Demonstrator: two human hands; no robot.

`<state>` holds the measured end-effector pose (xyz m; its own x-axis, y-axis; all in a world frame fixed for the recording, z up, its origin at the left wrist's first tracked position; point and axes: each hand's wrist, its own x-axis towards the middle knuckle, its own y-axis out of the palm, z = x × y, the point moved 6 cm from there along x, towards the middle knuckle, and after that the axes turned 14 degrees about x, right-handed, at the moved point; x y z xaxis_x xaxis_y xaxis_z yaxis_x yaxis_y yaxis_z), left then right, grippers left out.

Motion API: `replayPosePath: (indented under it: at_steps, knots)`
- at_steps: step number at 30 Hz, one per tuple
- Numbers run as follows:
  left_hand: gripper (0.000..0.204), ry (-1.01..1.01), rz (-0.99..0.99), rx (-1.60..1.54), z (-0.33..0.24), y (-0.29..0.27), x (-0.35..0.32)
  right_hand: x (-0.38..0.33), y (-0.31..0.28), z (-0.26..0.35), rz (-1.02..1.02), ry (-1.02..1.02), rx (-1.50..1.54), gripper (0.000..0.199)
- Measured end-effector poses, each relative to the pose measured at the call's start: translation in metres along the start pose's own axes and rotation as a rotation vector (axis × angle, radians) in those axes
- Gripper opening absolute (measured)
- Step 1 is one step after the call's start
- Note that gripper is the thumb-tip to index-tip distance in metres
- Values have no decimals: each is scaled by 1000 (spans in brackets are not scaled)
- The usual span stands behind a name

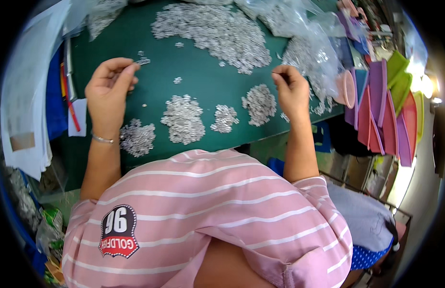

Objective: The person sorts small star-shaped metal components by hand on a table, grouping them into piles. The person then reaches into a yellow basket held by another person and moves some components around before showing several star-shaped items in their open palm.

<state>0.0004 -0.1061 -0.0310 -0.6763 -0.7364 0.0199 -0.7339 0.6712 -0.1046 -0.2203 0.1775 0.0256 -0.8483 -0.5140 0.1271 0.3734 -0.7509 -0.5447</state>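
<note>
Over the left of the green tabletop (pixel 217 86), my left hand (pixel 109 91) is closed, thumb against the fingers. A few small silvery metal pieces (pixel 142 61) show right at its fingertips; whether it grips one is unclear. My right hand (pixel 293 91) is also closed in a pinch, and anything in it is too small to make out. Just left of it lies a small pile of silvery pieces (pixel 259 104). Three more piles sit along the near edge: a darker one (pixel 137 138) by my left wrist, a larger one (pixel 183 120), and a little one (pixel 225 118).
A wide heap of the same pieces (pixel 215 36) spreads across the far side. Clear plastic bags (pixel 323 57) hold more at the far right. Coloured plastic bins (pixel 378 105) stand beyond the right edge. Papers (pixel 30 91) and a red pen (pixel 72 113) lie left.
</note>
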Motion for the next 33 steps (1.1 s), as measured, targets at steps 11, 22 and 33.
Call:
replayPosePath:
  at_steps: [11,22,33]
  knots:
    - [13,5,13,34,4,2,1,-47,-100,-65,-112,231,-361,11]
    - [11,10,35,14,2,9,1,-6,80,29,175,-435,-118,26]
    - [10,7,42,18,-4,9,0,3,107,34,222,-394,-70,12]
